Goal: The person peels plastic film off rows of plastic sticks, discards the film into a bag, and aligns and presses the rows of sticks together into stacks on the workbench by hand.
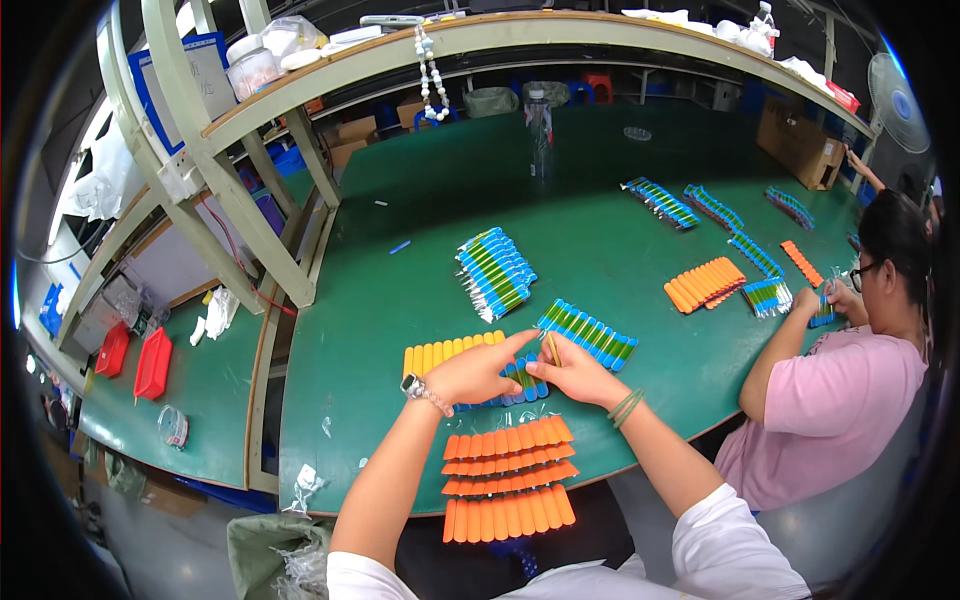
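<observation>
My left hand (472,374) reaches over a row of yellow round-ended strips (425,358), its index finger stretched out and its thumb apart. Below its fingers lies a row of blue-and-green strips (520,386), partly covered by both hands. My right hand (580,374) pinches a thin yellow strip (553,348), seen nearly edge-on. Just beyond the right hand rests another row of blue-and-green strips (590,334). Closer to me, several rows of orange round-ended strips (508,515) lie at the table's front edge.
A stack of blue-and-green strips (497,272) lies further off. A clear bottle (539,135) stands near the shelf (560,28). On the right, a co-worker in pink (830,390) handles strips beside orange pieces (705,284). Shelf posts (215,190) rise at left; red trays (153,363) lie beyond them.
</observation>
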